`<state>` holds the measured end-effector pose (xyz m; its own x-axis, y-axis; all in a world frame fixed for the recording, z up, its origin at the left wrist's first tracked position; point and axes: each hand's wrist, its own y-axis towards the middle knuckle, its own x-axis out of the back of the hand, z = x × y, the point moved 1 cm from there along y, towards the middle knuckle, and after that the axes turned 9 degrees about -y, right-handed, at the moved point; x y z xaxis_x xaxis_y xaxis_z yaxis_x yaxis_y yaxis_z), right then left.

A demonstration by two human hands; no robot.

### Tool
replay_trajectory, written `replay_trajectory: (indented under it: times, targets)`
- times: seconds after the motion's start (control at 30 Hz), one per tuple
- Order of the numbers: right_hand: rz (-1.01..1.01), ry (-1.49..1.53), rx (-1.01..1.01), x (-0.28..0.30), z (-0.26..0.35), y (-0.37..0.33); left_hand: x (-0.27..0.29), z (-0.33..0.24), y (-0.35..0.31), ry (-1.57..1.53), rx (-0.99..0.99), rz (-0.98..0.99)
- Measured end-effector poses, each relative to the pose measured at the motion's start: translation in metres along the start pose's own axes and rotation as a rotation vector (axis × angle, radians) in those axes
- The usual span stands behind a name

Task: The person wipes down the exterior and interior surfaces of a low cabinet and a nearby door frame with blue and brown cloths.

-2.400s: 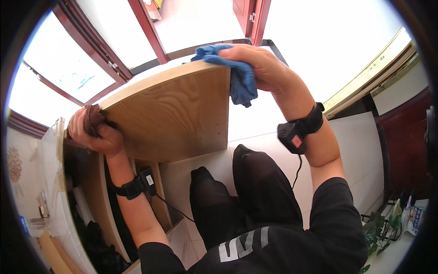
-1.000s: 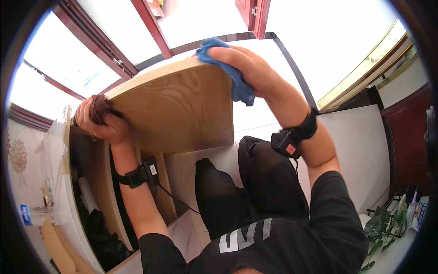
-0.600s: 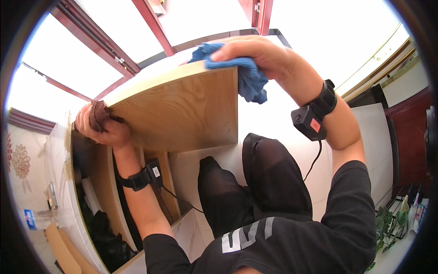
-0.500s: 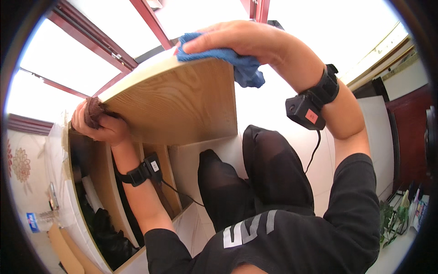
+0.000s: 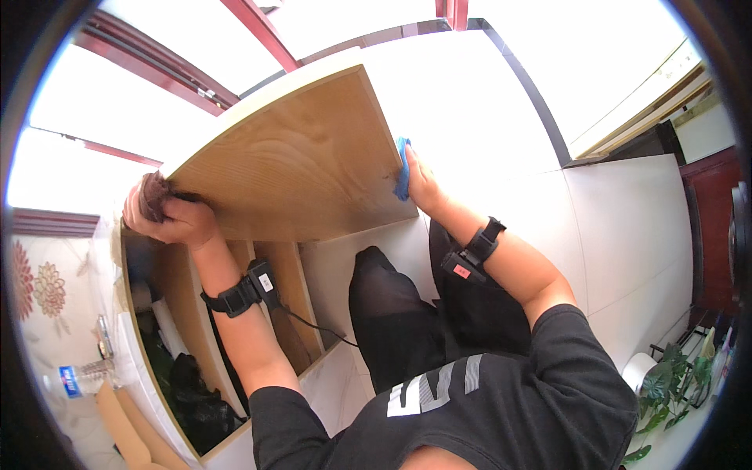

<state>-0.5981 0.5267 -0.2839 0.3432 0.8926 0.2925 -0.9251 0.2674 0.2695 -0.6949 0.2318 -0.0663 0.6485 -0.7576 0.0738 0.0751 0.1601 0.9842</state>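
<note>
- The wiping in hand seemed to be on the outer side edge of the wooden cabinet door point(image 5: 301, 153). Doing it well called for the blue cloth point(image 5: 403, 172) to lie flat on that narrow edge, under even pressure, with long strokes towards the corner near 1 o'clock.
- The right hand point(image 5: 424, 186), also towards 1 o'clock, had its fingers partly bent, holding the blue cloth against the edge; some fingertips were hidden, so how tightly they pinched could not be told.
- The left hand point(image 5: 178, 224), at 9 o'clock, had its fingers curled closely over the door's near upper corner, with a brown cloth point(image 5: 155, 197) bunched in the grip. A steady hold there looked wise, since a push at the far edge could have swung the panel.
- Tucking in any loose cloth would probably have helped the wipe follow the edge cleanly.
- The door stood at about 11 o'clock, between the two hands, jutting from the cabinet point(image 5: 307, 298) at 8 o'clock and beyond the black trouser legs point(image 5: 395, 321).
- It was a flat, honey-tan panel with looping grain and crisp corners; glare bleached its upper edge. Beside the brown cloth lay a dark patch, shadow or stain, which could not be settled.
</note>
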Motion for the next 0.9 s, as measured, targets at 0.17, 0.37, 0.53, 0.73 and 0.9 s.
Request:
replay_trajectory:
  times: [0.17, 0.37, 0.53, 0.73, 0.9]
  targets:
    - [0.062, 0.232, -0.321, -0.003, -0.020, -0.003, -0.012, -0.009, 0.002, -0.075, 0.071, -0.029]
    - [-0.115, 0.140, 0.292, 0.035, 0.128, 0.036, -0.002, -0.004, 0.001, -0.011, 0.068, 0.003]
    - [-0.284, 0.031, 0.419, 0.026, 0.117, 0.038, -0.014, -0.001, -0.006, -0.014, 0.142, -0.036]
    - [-0.289, -0.113, 0.066, -0.047, -0.036, -0.025, -0.002, 0.013, -0.012, -0.046, 0.134, -0.039]
    - [-0.234, -0.066, -0.183, -0.075, -0.130, -0.060, -0.002, 0.014, -0.011, 0.003, 0.148, -0.034]
